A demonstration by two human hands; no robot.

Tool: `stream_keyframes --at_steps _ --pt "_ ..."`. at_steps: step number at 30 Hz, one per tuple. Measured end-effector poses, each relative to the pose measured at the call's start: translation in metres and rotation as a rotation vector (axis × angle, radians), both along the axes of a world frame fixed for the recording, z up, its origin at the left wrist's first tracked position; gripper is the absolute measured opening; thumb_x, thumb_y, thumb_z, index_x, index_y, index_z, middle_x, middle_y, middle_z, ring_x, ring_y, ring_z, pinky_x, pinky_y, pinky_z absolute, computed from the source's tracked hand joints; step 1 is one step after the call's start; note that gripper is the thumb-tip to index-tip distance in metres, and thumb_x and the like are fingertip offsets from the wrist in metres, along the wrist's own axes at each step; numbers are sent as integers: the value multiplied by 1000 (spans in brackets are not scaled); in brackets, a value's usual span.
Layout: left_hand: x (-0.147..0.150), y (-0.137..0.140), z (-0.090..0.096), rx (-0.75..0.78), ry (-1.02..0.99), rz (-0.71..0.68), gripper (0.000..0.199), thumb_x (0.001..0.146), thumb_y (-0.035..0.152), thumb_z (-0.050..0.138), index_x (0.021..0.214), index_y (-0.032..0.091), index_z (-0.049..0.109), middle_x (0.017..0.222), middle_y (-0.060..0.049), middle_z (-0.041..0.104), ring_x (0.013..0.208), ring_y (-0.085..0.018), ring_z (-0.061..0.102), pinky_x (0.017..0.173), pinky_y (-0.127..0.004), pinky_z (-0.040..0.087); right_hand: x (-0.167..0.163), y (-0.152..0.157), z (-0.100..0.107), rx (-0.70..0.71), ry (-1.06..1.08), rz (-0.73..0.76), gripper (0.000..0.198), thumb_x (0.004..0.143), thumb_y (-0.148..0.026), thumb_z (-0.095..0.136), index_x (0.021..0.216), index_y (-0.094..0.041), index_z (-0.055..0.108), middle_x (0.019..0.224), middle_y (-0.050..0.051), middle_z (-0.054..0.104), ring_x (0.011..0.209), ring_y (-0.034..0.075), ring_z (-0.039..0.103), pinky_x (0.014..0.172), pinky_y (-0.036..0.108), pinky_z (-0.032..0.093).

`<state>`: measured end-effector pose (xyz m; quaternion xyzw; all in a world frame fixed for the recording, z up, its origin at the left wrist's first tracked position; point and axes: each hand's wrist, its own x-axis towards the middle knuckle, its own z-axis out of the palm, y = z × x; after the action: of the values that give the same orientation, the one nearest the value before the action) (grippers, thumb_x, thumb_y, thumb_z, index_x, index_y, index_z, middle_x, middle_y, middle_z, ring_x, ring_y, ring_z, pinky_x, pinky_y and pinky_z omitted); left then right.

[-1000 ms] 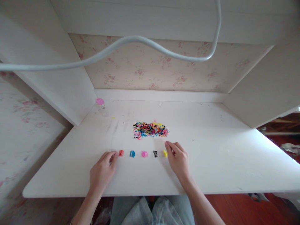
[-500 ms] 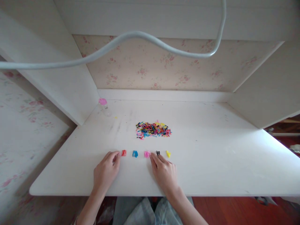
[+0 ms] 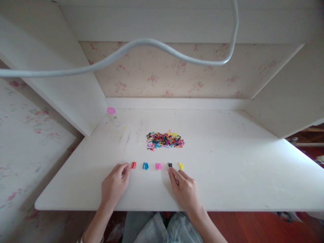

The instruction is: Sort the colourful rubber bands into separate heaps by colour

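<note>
Small elastic bands lie in a row of groups: red bands (image 3: 133, 165), blue bands (image 3: 145, 166), pink bands (image 3: 158, 166), black bands (image 3: 169, 165) and yellow bands (image 3: 180, 165). My left hand (image 3: 115, 180) rests on the desk, thumb and fingertips pressed together just left of the red group. Whatever may be between them is hidden. My right hand (image 3: 185, 189) has its thumb and index finger pinched at the near edge of the black group; I cannot make out anything held there. Behind the row sits a mixed pile of coloured elastic bands (image 3: 165, 140).
A clear bottle with a pink top (image 3: 111, 113) stands at the back left of the white desk (image 3: 227, 175). One yellow band (image 3: 125, 127) lies near it. A white cable (image 3: 146, 42) crosses the upper view. Side panels (image 3: 286, 87) flank the desk.
My right hand has shifted right, from beside the pink bands to the near edge of the black ones, uncovering the pink group. My left hand has stayed by the red bands.
</note>
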<state>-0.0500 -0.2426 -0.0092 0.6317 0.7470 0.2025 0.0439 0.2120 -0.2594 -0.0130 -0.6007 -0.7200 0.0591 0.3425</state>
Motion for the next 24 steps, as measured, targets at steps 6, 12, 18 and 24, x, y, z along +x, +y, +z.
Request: stream_keyframes --at_steps 6,12,18,24 --pt "1 -2 4 52 -69 -29 28 91 42 43 94 24 64 89 1 67 71 -8 59 63 -19 39 52 4 3 -92 211 -151 37 93 -44 46 93 -20 73 70 3 67 56 11 58 58 20 41" --pt "24 15 28 82 -114 -238 32 91 41 40 92 21 65 90 -2 67 78 -11 60 72 -21 43 65 7 2 -248 366 -228 46 88 -56 47 87 -20 75 81 7 72 64 18 62 63 26 47" --pt "63 54 43 -53 33 -311 27 90 36 42 93 25 67 96 0 67 81 -10 62 70 -21 43 61 8 2 -283 346 -176 43 88 -54 45 88 -21 74 81 6 72 62 16 61 63 26 47" --pt "77 75 33 -89 155 -276 31 91 40 40 94 25 67 102 -3 65 81 -14 63 65 -24 41 64 9 1 -283 347 -157 42 89 -52 45 86 -22 74 80 5 72 60 15 60 60 24 46"
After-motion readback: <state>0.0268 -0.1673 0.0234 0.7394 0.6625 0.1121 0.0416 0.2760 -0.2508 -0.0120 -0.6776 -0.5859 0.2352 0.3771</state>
